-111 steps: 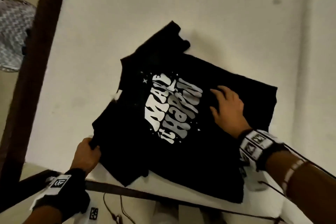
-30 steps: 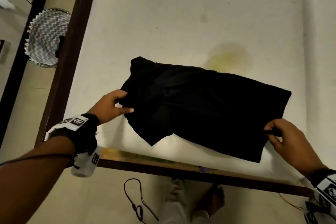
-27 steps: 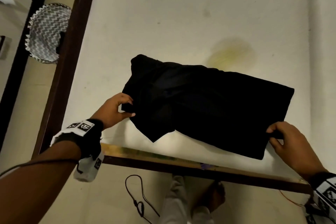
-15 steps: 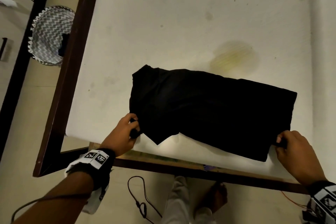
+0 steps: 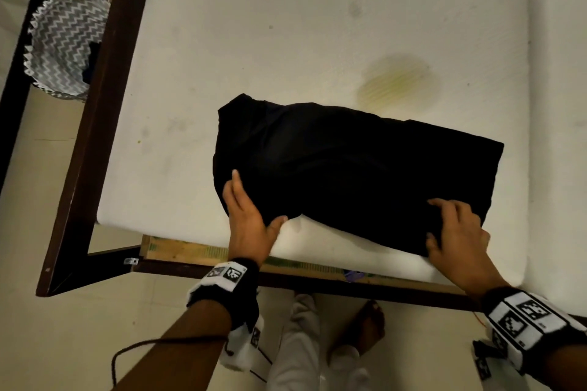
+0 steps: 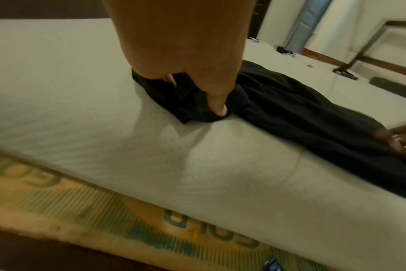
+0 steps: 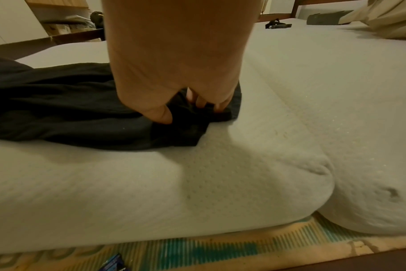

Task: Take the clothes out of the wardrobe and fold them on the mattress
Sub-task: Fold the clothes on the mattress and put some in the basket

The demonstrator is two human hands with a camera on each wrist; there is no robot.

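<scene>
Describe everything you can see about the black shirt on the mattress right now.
The black shirt is soft dark fabric, folded into a rough oblong with no print showing, lying flat and slightly wrinkled near the white mattress's front edge. The left hand pinches its near left corner; the right hand grips its near right corner, fingers curled into the cloth.

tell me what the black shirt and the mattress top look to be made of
Black shirt: soft matte knit, probably cotton, since it creases and bunches under both hands. Mattress: off-white knitted cover with a dimpled texture, likely over foam, since it dents softly at the edge.
</scene>
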